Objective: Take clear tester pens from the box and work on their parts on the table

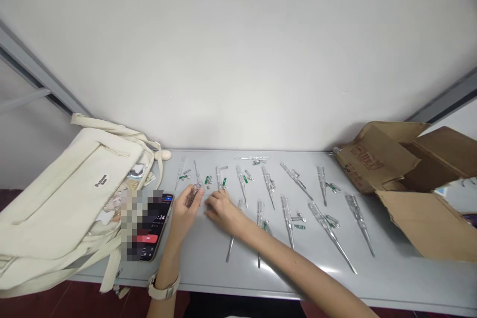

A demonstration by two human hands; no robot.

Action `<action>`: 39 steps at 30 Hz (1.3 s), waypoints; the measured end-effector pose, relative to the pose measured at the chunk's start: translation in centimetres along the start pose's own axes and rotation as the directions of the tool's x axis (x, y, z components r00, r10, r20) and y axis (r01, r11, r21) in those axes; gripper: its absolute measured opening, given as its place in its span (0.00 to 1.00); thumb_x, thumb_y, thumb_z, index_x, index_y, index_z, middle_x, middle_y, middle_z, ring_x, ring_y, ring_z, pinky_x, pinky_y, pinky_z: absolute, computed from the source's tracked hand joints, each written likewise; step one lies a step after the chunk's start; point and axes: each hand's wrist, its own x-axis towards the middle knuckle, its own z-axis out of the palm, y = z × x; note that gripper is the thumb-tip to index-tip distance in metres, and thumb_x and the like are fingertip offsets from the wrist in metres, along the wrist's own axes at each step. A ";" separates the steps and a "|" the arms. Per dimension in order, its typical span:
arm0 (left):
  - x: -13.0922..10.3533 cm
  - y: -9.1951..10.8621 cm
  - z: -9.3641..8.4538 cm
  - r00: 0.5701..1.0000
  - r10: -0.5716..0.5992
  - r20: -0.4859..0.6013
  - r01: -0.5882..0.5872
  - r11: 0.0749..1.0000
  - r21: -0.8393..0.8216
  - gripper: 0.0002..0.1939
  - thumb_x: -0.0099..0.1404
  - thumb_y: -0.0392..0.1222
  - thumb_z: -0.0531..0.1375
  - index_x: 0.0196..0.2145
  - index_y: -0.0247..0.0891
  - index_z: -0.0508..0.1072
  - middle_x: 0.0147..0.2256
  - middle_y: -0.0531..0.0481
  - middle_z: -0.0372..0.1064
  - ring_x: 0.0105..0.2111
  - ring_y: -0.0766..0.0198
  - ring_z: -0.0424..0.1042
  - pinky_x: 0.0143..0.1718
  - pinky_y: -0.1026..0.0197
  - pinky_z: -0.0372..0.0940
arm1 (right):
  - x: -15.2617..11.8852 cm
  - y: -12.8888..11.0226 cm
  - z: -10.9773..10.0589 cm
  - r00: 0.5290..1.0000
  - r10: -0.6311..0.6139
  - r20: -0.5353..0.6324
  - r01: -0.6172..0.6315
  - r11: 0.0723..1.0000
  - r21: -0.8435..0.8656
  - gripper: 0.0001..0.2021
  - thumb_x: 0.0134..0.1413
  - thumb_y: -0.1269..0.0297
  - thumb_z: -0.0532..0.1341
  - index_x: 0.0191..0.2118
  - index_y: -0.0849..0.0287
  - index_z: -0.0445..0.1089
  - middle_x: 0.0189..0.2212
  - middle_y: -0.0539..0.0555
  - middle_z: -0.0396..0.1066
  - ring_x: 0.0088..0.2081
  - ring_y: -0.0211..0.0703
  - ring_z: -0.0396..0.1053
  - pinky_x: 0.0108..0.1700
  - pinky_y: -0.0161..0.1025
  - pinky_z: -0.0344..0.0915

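Observation:
My left hand (187, 206) is closed around a clear plastic piece that looks like the handle of a tester screwdriver (194, 194). Just above its fingertips is a slim metal shaft (197, 171); whether it belongs to the held piece I cannot tell. My right hand (223, 210) is beside it, low over the table, fingers curled and pinched together; what they hold, if anything, is hidden. Close by are a small green part (207, 179) and another clear tester screwdriver (218, 174) with a green strip. A further tester screwdriver (231, 248) is partly covered by my right forearm.
Several clear tester screwdrivers (329, 231) with small green and metal parts lie in rows across the grey table (208, 263). A phone (158, 223) and a cream bag (74, 184) are on the left. An open cardboard box (372, 159) stands on the right, flaps spread.

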 end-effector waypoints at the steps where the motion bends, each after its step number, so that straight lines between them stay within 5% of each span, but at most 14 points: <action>1: 0.0 0.0 0.0 1.000 0.005 0.005 -0.005 1.000 0.002 0.16 0.64 0.54 0.59 0.28 0.39 0.62 0.22 0.58 0.56 0.24 0.69 0.59 0.28 0.67 0.57 | -0.1 0.1 -0.1 1.000 -0.003 0.001 0.003 1.000 0.019 0.04 0.58 0.72 0.62 0.39 0.62 0.70 0.36 0.56 0.68 0.41 0.45 0.64 0.49 0.44 0.60; 8: -0.1 0.2 0.1 1.000 -0.002 0.023 0.002 1.000 0.030 0.18 0.64 0.54 0.58 0.27 0.39 0.61 0.21 0.59 0.54 0.23 0.70 0.58 0.26 0.68 0.55 | -0.8 0.1 -1.0 0.999 0.031 0.004 -0.032 0.980 0.195 0.17 0.55 0.77 0.58 0.51 0.62 0.63 0.38 0.55 0.66 0.39 0.42 0.64 0.45 0.41 0.62; 14: -0.1 0.3 0.2 1.000 -0.012 0.006 0.012 0.998 0.064 0.19 0.63 0.56 0.59 0.26 0.40 0.61 0.21 0.59 0.54 0.23 0.69 0.58 0.26 0.68 0.56 | -0.5 0.4 -0.7 0.997 0.068 -0.023 -0.054 0.925 0.375 0.19 0.51 0.83 0.53 0.47 0.60 0.63 0.40 0.55 0.65 0.42 0.42 0.65 0.46 0.41 0.65; 18: -0.3 0.7 0.3 1.000 -0.009 0.028 0.006 0.993 0.121 0.18 0.63 0.54 0.58 0.25 0.40 0.61 0.20 0.59 0.54 0.22 0.69 0.56 0.24 0.67 0.54 | -0.7 1.2 -2.6 0.979 0.164 -0.120 -0.086 0.868 0.489 0.15 0.52 0.81 0.56 0.44 0.60 0.68 0.41 0.55 0.67 0.42 0.40 0.68 0.49 0.43 0.67; 22: -0.7 0.9 0.7 0.994 0.048 0.101 -0.066 0.981 0.184 0.17 0.64 0.54 0.57 0.26 0.40 0.62 0.21 0.59 0.54 0.22 0.69 0.56 0.25 0.67 0.54 | -1.6 2.1 -5.0 0.943 0.249 -0.223 -0.048 0.762 0.646 0.11 0.53 0.76 0.60 0.41 0.58 0.74 0.44 0.55 0.67 0.43 0.39 0.70 0.51 0.43 0.69; 27: -0.9 0.6 1.4 0.952 0.088 0.292 -0.164 0.955 0.248 0.14 0.66 0.51 0.55 0.29 0.39 0.67 0.22 0.58 0.58 0.24 0.68 0.57 0.27 0.66 0.54 | -2.8 2.4 -5.6 0.973 0.194 -0.126 -0.020 0.616 0.788 0.11 0.54 0.71 0.63 0.43 0.55 0.76 0.49 0.56 0.66 0.45 0.40 0.72 0.53 0.45 0.69; 39: -1.2 0.8 1.7 0.927 0.056 0.372 -0.183 0.931 0.316 0.14 0.67 0.51 0.53 0.29 0.39 0.66 0.23 0.56 0.58 0.24 0.67 0.56 0.26 0.65 0.52 | -3.7 2.9 -5.9 0.983 0.132 -0.125 -0.017 0.750 0.661 0.13 0.59 0.69 0.60 0.48 0.50 0.75 0.47 0.54 0.68 0.45 0.41 0.71 0.50 0.46 0.70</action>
